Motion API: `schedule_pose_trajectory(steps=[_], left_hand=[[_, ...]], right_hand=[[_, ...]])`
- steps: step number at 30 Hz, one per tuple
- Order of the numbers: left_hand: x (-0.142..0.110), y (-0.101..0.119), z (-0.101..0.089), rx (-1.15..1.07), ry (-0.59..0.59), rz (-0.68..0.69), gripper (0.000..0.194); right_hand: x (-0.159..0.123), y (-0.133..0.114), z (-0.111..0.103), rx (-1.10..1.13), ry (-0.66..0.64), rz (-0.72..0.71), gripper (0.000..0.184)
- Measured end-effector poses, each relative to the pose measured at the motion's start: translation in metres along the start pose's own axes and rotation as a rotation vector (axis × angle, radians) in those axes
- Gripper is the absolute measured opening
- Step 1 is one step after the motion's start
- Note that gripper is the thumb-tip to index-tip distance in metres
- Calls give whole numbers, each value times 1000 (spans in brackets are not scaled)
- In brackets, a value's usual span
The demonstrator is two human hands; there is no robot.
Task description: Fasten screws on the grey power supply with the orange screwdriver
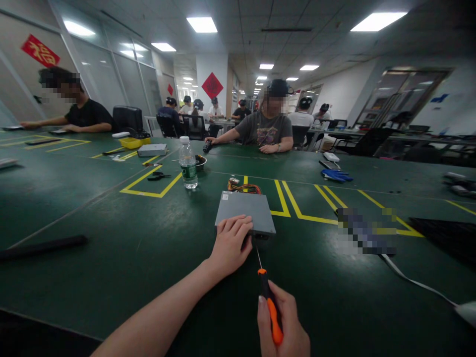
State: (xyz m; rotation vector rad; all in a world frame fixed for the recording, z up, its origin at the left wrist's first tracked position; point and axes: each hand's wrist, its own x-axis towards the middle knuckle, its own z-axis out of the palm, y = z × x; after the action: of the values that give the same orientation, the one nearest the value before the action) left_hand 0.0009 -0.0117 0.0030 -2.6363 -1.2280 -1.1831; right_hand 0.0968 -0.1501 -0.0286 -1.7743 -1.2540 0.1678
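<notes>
A grey metal computer power supply (245, 206) lies on the green table in front of me, with its bundle of coloured cables (243, 187) at the far side. My left hand (232, 243) grips its near left part, fingers laid over the top and the thumb down by the near side. In my right hand (284, 317) is a screwdriver (273, 310) with an orange and black handle. Its thin shaft points up to the near face of the power supply, close to the black socket. Whether the tip touches a screw I cannot tell.
A water bottle (189, 166) stands left of the power supply, before a small bowl (201, 161). Black pliers (159, 176) lie farther left. Blue gloves (335, 175) and a blurred-out item (364, 233) with a cable are to the right. A co-worker (266, 124) sits opposite.
</notes>
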Motion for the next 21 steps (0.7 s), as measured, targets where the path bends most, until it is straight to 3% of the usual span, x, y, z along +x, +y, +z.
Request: schedule_pose_trajectory(steps=[7, 12, 15, 21], left_hand=[[0, 1, 0, 13, 17, 4, 24], [1, 1, 1, 47, 25, 13, 25], [0, 2, 0, 85, 23, 26, 30], [1, 1, -3, 151, -26, 79, 39]], right_hand=[[2, 8, 1, -85, 45, -240, 37], [4, 1, -2, 1, 24, -94, 55], [3, -2, -3, 19, 12, -1, 49], [1, 6, 1, -62, 14, -118, 46]])
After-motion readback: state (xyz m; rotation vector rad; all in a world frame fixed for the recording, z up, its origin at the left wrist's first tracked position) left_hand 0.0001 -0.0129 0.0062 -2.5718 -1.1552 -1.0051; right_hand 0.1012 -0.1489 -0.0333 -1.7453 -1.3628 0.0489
